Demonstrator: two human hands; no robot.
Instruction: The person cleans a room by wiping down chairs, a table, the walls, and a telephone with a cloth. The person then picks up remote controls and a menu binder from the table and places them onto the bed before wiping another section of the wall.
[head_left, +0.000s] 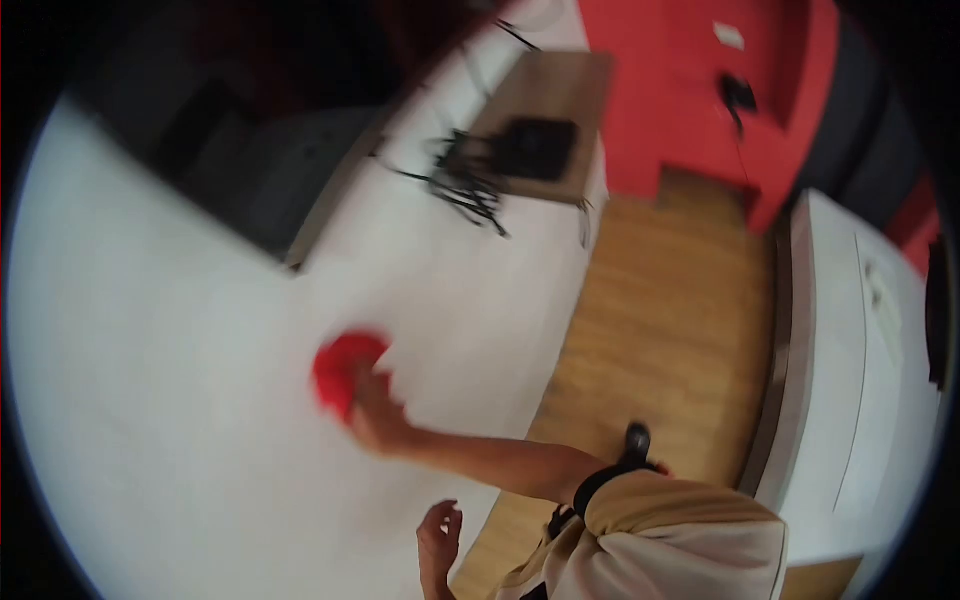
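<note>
My right hand (pixel 380 420), smeared by motion, is closed on a red cloth (pixel 345 370). The cloth is bunched under the fingers and lies against the white tabletop (pixel 230 430). Its edges are blurred. Lower in the view, my left hand (pixel 440 535) hovers by the table's near edge. Its fingers are loosely bent and apart from the thumb, with nothing visible in them.
On the table, a dark-topped panel or box (pixel 270 170) sits at the upper left. Behind, a wooden box (pixel 560 85) carries a black device (pixel 535 148) beside tangled black cables (pixel 465 185). Wooden floor (pixel 660 330) separates this table from a white counter (pixel 840 400).
</note>
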